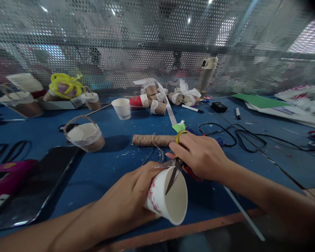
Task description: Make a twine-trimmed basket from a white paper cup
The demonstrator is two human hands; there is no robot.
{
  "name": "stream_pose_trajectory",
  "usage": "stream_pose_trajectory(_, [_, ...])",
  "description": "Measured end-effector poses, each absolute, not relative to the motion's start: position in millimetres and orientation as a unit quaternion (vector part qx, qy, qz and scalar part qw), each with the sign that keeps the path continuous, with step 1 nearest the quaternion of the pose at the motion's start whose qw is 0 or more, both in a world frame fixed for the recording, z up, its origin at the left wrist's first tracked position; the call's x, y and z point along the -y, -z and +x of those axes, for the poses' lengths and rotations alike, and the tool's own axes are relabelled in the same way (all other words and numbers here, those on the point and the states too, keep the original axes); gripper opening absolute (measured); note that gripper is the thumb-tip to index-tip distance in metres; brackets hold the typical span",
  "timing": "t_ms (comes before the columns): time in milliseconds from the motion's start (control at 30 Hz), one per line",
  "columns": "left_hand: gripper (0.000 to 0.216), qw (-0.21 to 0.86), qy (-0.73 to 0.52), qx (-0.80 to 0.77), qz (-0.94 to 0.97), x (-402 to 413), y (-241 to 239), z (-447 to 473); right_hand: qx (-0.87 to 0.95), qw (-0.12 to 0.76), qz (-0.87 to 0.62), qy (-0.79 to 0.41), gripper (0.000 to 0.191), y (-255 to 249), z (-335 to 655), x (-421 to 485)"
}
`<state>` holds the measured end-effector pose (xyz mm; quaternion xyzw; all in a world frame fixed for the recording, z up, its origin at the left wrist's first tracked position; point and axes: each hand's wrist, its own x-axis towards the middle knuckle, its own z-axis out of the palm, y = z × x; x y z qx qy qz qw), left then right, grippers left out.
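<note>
My left hand [133, 196] is wrapped round a white paper cup [176, 203] with a pink flower print, tilted so its mouth faces right and towards me. In my right hand [202, 154] is a pair of scissors [174, 175] with yellow and red on the handles. Their blades are spread at the cup's rim, one reaching over the mouth, the other near my left fingers. Whether they cut into the paper I cannot tell. Just behind the hands lies a roll of brown twine [154, 140] with a loose end. A small twine-handled cup basket [86, 136] with lace trim stands left.
A phone [47, 175] and a magenta tool [13, 178] lie at left. Further back are a plain paper cup [122, 108], several small twine baskets [153, 96] and white ribbon [170, 112]. Black cable [241, 136] and a glue stick [244, 213] are at right.
</note>
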<state>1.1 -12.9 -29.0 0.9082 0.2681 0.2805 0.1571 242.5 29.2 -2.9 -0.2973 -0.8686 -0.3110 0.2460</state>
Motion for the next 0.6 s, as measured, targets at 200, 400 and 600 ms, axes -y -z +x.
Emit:
stream_pose_trajectory(200, [0.07,0.163,-0.272,-0.267,0.91,13.7,27.2,1.1,0.876,0.238,-0.289,0.305,0.024,4.2,247.3,-28.7])
stream_pose_trajectory(400, [0.068,0.17,-0.271,-0.253,0.913,11.5,25.4,1.6,0.87,0.243,-0.293,0.312,0.032,1.4,243.1,-26.7])
stream_pose_trajectory(600, [0.073,0.19,-0.254,-0.255,0.913,10.8,25.9,0.2,0.876,0.261,-0.278,0.296,0.032,2.4,243.2,-27.1])
